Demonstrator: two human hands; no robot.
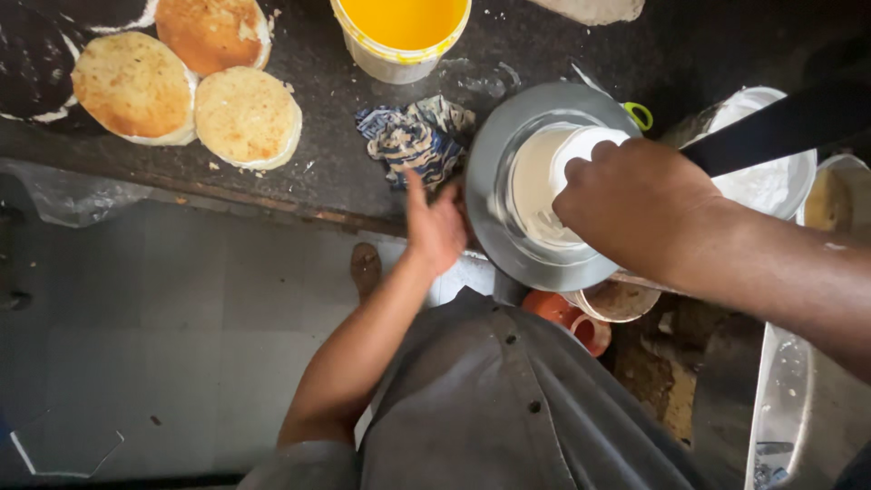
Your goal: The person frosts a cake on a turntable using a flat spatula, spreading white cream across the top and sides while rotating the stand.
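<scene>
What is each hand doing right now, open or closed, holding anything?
Left hand: open, fingers flat against the rim of the metal plate.
Right hand: closed on a white cup over the plate.

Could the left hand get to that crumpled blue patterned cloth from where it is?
Probably yes. The left hand rests at the rim of the round metal stand, fingers open, and the cloth lies just past its fingertips on the dark counter, with nothing between them.

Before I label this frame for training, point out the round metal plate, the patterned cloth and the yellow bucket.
round metal plate [485, 181], head view, bare left rim
patterned cloth [413, 136], head view, middle
yellow bucket [399, 20], head view, yellow inside
</scene>
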